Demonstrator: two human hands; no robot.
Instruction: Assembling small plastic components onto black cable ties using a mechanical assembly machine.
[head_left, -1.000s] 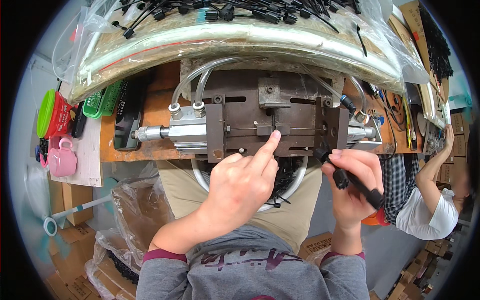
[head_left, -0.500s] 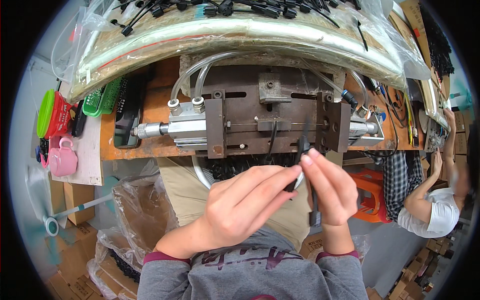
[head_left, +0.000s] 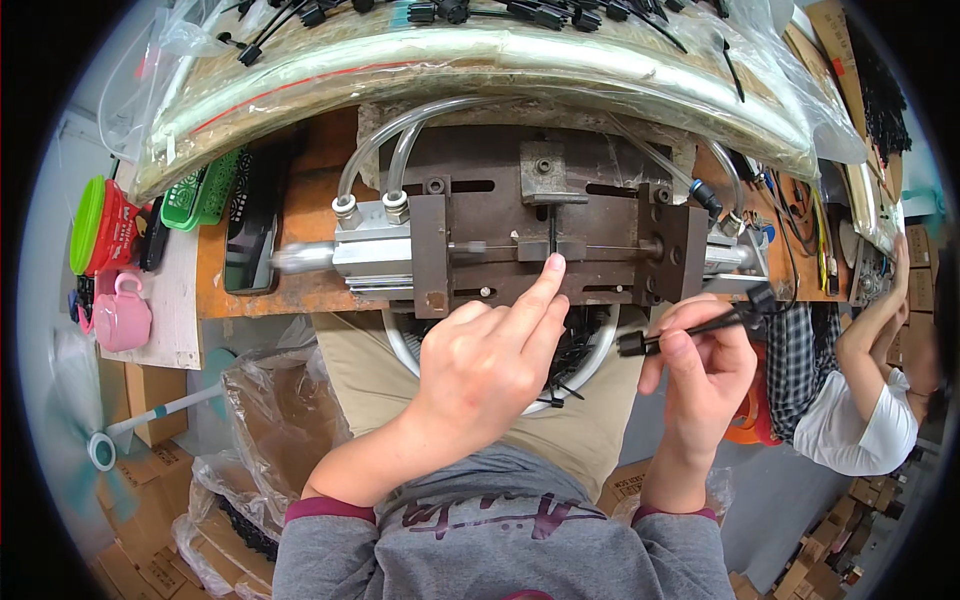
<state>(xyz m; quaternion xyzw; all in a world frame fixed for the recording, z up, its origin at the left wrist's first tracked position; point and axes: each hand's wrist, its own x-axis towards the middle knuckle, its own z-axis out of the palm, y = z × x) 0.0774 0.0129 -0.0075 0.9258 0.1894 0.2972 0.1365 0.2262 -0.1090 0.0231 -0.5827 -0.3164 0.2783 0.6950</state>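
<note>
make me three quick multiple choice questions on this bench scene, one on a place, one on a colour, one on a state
1. Where does the left hand forefinger touch?
A. the pink mug
B. the black strip standing in the metal jig
C. the green basket

2. What colour is the mug at the left?
A. pink
B. blue
C. yellow

3. What is the right hand doing?
A. lying open and empty
B. pinching a black cable tie
C. gripping a hose

Answers: 1 B, its fingertip meets the strip on the jig. 2 A, it is pink. 3 B, the tie sits between the fingers.
</note>
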